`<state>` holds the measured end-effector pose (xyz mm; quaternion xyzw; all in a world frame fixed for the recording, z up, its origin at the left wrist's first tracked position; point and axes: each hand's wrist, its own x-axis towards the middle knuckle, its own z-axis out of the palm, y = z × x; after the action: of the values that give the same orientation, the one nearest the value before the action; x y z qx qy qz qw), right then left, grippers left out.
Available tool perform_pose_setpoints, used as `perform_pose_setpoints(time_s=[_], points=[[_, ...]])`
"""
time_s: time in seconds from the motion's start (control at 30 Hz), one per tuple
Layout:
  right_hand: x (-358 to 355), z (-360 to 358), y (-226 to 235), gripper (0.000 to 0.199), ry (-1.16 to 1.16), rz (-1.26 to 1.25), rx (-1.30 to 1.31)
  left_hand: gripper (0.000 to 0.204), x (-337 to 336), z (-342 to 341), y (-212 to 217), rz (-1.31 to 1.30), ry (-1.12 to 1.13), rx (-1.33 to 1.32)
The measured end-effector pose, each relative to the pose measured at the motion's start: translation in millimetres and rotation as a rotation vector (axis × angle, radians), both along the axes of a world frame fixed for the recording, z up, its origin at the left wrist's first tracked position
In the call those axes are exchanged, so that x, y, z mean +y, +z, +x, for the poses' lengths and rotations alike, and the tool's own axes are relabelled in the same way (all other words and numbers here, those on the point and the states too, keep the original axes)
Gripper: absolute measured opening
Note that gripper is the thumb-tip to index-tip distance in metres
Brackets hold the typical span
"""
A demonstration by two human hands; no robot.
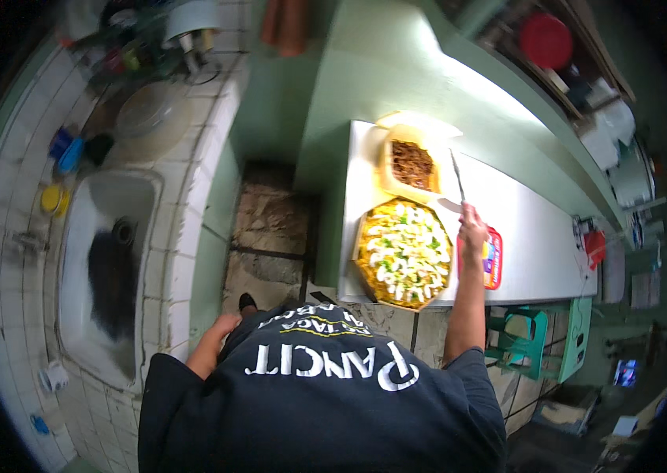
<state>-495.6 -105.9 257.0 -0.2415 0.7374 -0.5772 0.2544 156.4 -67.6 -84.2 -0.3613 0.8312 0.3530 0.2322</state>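
1. You are holding a long pair of tongs (456,177) in your right hand (472,233); your grip is closed tight around the handle end, and the thin tips are pointing away from you.
2. The tongs are sitting up above the white worktop (530,229), between the two food boxes and the bare part of the top.
3. Just beside your right hand, on its left, a big eight-sided box of noodles (403,252) is lying open, with white slices and green bits on top.
4. Behind that box, a smaller yellow box of brown food (412,164) is sitting open, touching the big one, and the tips of the tongs are reaching near its right edge.
5. A red tray (493,258) is lying on the worktop just under your right wrist.
6. Your left hand (219,327) is hanging down by your hip, well apart from the food; you cannot tell if its grip is apart or together, and nothing is showing in it.
7. Far off on your left, a sink (109,260) is sitting in a white tiled counter.
8. A green stool (527,347) is standing under the worktop's near end.
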Motion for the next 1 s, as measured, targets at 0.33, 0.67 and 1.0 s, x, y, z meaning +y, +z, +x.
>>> perform_pose_setpoints(time_s=[0.33,0.67,1.0], points=[[-71.7,-59.3,-47.7,0.027,0.346,0.577,1.087,0.036,68.3,-50.4,1.9,0.097,0.802,0.055],[-175.4,-60.5,-31.2,0.014,0.725,0.418,1.556,0.041,85.7,-60.5,21.0,0.157,0.689,0.116],[-177.8,-64.4,-22.7,0.013,0.694,0.438,1.562,0.034,5.4,-72.5,-2.2,0.309,0.759,0.196]])
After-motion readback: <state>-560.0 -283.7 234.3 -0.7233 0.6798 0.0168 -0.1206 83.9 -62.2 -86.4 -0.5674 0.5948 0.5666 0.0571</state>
